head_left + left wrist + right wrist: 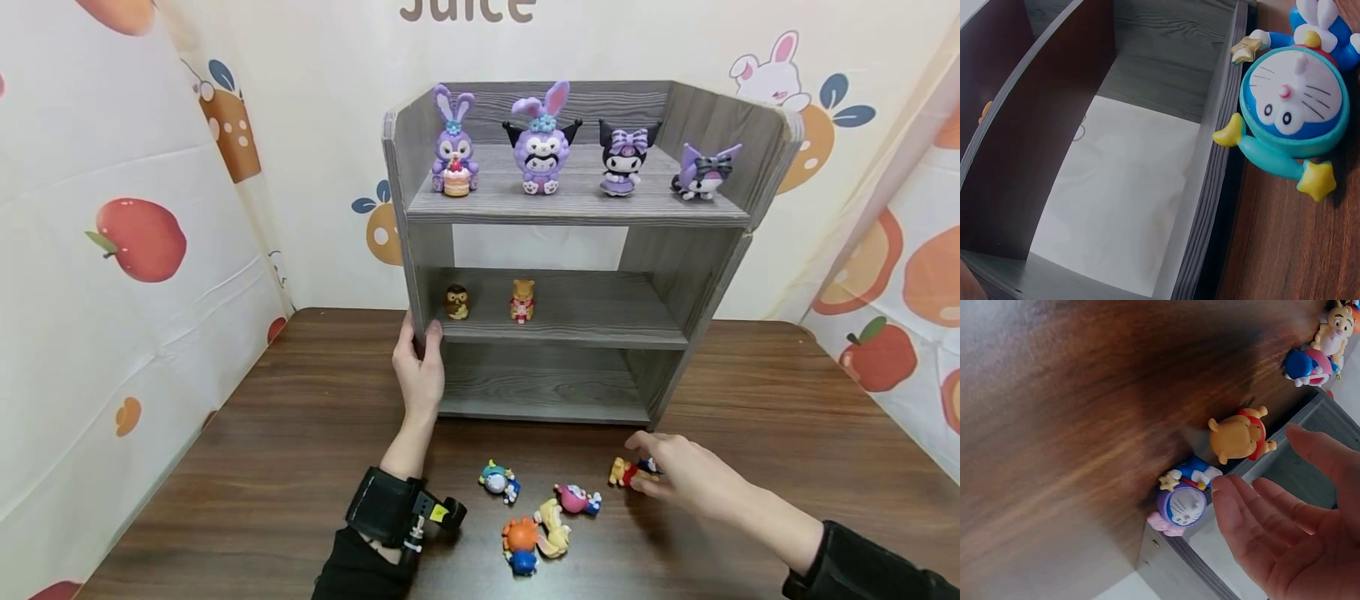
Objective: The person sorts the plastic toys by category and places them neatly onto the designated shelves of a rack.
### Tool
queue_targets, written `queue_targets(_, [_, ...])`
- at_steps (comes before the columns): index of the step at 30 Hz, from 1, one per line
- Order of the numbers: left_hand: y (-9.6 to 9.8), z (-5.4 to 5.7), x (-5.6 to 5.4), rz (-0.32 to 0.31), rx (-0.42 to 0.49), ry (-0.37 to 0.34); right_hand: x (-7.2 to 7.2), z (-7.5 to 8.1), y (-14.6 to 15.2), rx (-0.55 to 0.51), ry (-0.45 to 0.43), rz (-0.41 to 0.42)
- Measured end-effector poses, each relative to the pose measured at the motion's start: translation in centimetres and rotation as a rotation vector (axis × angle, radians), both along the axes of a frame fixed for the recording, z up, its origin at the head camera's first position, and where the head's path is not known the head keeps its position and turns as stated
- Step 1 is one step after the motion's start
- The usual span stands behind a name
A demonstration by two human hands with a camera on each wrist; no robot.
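My left hand [420,371] grips the left side panel of a grey wooden shelf [566,341], thumb at its front edge. The right hand [693,475] is low over the table by the shelf's front right corner, fingers spread and loosely bent. Right by its fingertips lie a yellow-and-red bear figurine [1233,439] and a blue cat figurine with a purple hood [1184,505]; in the head view the hand partly hides the cat. A blue cat figurine in a teal hood [1297,100] lies in front of the shelf, nearer my left hand.
A pink-and-blue figurine [574,498], a cream figurine [553,529] and an orange-and-blue figurine [521,540] lie on the brown table [315,417]. Several purple and black figurines stand on the top shelf; a small owl [457,302] and a bear [522,302] stand on the middle one.
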State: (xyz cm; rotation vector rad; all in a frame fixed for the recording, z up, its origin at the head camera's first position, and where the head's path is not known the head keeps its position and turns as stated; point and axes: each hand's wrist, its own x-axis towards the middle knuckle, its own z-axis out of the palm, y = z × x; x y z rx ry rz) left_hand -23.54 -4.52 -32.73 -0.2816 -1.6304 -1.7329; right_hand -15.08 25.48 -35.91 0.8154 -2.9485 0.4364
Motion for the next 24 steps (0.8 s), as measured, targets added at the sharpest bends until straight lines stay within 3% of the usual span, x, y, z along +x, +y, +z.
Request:
queue_targets(11, [0.0, 0.0, 0.0, 0.001, 0.002, -0.003, -0.4, -1.5, 0.4, -0.049, -0.046, 0.087])
queue_targets(24, [0.0, 0.0, 0.0, -0.006, 0.004, 0.007, -0.7, -2.0, 0.4, -0.11, 0.015, 0.137])
